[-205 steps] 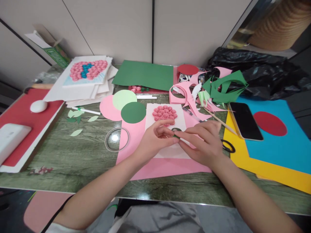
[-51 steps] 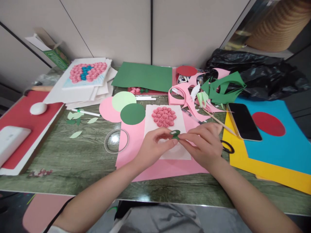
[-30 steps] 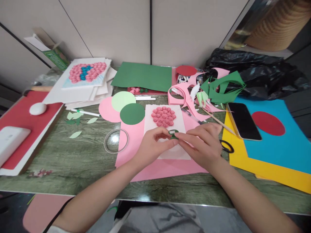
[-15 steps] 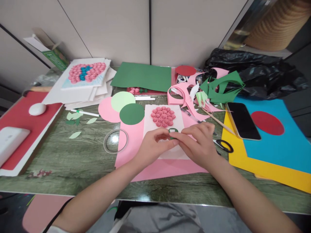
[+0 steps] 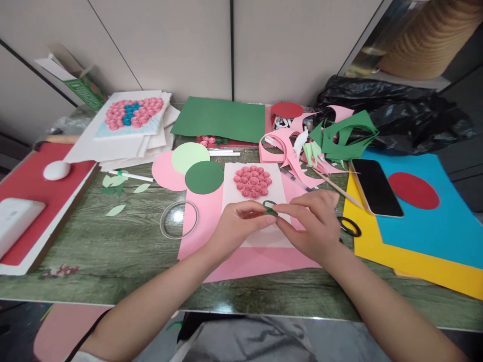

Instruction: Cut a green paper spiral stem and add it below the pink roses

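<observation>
Between my fingertips is a small loop of green paper strip [image 5: 270,212], held above a white sheet [image 5: 236,221]. My left hand [image 5: 241,218] pinches the loop from the left with thumb and forefinger. From the right, the thumb and forefinger of my right hand [image 5: 315,221] close on its other side, the rest of the fingers curled. Just beyond my hands, a cluster of pink rolled-paper flowers [image 5: 252,182] sits on the white sheet. Under that sheet lies a larger pink sheet [image 5: 226,264]. Scissors [image 5: 350,227] show partly behind my right hand.
Left stand a tape roll [image 5: 179,219], paper leaves [image 5: 115,210] and paper circles [image 5: 204,177]. A phone [image 5: 377,187] lies on blue and yellow sheets at right. Paper scraps [image 5: 349,136], a black plastic bag [image 5: 407,115] and a green sheet [image 5: 221,118] are at the back.
My right fingers have opened slightly and shifted a little right, showing more of the green paper loop. My left hand has barely moved.
</observation>
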The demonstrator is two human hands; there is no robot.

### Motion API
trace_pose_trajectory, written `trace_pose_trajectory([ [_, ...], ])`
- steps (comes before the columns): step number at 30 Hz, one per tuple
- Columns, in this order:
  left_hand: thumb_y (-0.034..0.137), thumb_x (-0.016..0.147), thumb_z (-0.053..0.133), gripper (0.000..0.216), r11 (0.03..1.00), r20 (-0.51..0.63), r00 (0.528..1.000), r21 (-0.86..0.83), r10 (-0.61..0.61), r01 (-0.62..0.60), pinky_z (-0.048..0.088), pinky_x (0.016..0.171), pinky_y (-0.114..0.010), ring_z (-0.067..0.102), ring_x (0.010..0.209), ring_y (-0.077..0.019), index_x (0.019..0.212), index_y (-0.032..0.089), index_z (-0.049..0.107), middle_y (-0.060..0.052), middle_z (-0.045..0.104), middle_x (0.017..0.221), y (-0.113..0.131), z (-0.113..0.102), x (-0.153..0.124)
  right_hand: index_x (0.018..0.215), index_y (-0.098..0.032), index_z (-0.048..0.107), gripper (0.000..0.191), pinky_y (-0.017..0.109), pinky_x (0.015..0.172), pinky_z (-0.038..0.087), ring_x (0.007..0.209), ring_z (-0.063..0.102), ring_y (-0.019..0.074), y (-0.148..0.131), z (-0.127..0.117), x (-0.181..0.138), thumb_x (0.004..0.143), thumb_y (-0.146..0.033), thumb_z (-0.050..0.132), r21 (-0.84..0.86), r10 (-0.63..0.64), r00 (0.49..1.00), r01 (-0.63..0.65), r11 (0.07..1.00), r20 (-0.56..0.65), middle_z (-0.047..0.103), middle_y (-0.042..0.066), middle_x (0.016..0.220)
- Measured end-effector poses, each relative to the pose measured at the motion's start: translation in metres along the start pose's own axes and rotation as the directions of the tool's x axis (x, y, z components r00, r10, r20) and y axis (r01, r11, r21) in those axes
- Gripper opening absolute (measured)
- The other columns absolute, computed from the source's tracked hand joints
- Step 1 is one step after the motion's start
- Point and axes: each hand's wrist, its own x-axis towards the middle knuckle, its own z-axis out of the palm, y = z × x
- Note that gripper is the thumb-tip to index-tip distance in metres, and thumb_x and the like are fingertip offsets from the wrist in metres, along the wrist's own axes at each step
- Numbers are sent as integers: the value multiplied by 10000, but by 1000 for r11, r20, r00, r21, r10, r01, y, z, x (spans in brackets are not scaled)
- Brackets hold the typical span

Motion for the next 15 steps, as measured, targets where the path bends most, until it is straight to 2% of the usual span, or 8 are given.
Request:
trace_pose_trajectory([
  [12,268,616,775,187,1000,-8,1000,28,11,-10,426,732,-269,549,720,-120,728,161,670,0,633,729,0,0,-1,855,-244,664,183,317,670,319,649,500,127,-1,1,2,730,-109,672,-17,-84,996,83,996,-33,575,-24,655],
  [15,276,654,751,150,998,14,999,45,32,-32,414,717,-254,535,729,-117,733,170,679,1,630,735,3,-1,-1,869,-251,658,196,316,666,314,650,501,131,0,0,3,734,-110,678,-38,-90,996,89,995,-16,588,-23,664],
])
